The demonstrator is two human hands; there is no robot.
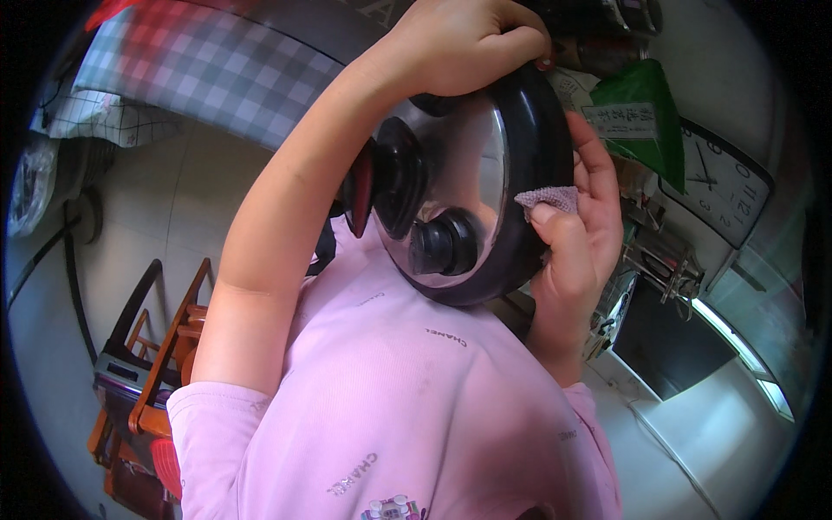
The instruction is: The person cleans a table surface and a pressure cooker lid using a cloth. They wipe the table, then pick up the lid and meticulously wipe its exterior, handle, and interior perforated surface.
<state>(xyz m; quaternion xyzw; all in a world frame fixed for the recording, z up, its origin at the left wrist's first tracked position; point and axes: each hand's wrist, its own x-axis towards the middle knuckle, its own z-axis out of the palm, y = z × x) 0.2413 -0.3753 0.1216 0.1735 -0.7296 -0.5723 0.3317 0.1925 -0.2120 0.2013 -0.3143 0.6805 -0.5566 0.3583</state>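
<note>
A round pot lid or cover point(468, 156) with a shiny metal middle and a broad black rim is held on edge before my chest. A black knob with a dark red top point(390, 175) projects from its middle, and a second black knob point(445, 244) shows lower down. My left hand point(481, 45) grips the rim from above, its fingertips mostly hidden. At the rim's right side, my right hand point(578, 214) pinches a mauve cloth point(549, 198) between thumb and fingers, against the black surface. Part of the cloth is hidden in that hand.
A grey-checked cloth point(214, 71) covers a surface at upper left. Orange-brown wooden furniture point(159, 416) stands at lower left. Beyond my right hand are a green packet point(640, 123), a clock point(721, 182), a metal rack point(663, 260) and a dark panel point(669, 341).
</note>
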